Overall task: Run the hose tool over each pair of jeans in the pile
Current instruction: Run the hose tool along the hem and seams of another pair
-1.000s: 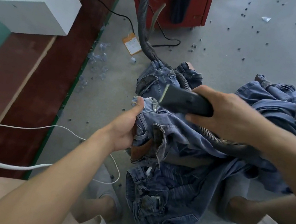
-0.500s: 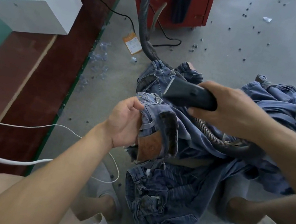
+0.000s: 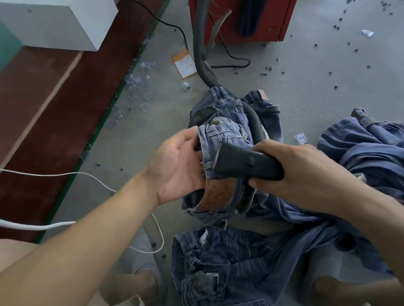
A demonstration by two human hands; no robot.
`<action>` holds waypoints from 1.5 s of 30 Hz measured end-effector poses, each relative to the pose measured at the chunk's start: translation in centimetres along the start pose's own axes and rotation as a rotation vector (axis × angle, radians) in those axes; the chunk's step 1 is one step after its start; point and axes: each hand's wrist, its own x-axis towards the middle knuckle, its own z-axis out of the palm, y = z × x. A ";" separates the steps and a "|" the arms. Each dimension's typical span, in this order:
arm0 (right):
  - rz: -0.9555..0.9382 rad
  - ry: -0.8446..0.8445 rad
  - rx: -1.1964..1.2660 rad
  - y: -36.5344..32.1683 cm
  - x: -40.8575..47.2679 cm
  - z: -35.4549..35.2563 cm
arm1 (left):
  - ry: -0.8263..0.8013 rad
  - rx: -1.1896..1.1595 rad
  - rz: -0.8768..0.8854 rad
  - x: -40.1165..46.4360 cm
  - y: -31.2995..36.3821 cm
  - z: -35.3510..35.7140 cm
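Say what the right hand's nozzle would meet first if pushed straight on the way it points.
The right hand points the black nozzle leftward; its mouth already sits at the jeans waistband. Just beyond that fold is the left hand, so probably denim first, then palm; depth is unclear.

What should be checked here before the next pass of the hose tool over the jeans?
1. Right hand grips the hose tool: ok.
2. Left hand holds the waistband of the jeans: ok.
3. Nozzle mouth on the denim: ok.
4. Hose runs unkinked to the red cabinet: ok.
5. Suction running: cannot tell.
6. More jeans in the pile within reach: ok.
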 end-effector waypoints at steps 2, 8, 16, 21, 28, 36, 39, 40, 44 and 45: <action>0.009 0.069 0.123 -0.3 0.2 -0.5 | -0.018 0.005 -0.009 0.0 -0.2 0.1; 0.109 0.054 0.022 1.3 0.2 -3.6 | -0.048 -0.028 -0.009 -0.2 -0.3 -0.2; -0.015 -0.003 0.040 -1.5 0.6 -0.8 | -0.177 -0.050 -0.063 0.0 -0.9 0.4; 0.056 0.048 0.028 -1.4 -0.1 -3.2 | -0.190 -0.128 -0.005 0.0 -0.7 0.9; 0.090 -0.024 -0.138 -3.0 -0.6 -1.4 | -0.170 -0.169 0.044 0.7 -1.3 2.3; 0.180 0.010 -0.154 -2.8 -0.9 -1.9 | -0.159 -0.198 0.087 1.2 -1.3 2.5; 0.174 -0.050 -0.174 -3.1 -0.7 -1.0 | -0.128 -0.184 0.097 1.4 -1.6 2.5; 0.191 -0.021 -0.174 -3.0 -0.4 -1.0 | -0.125 -0.198 0.095 1.4 -1.6 2.4; 0.307 0.140 -0.065 -1.5 0.5 -3.7 | -0.137 -0.131 0.086 1.3 -2.5 2.5; 0.328 0.161 -0.038 -1.2 0.4 -4.6 | -0.114 -0.013 0.082 1.3 -3.1 2.6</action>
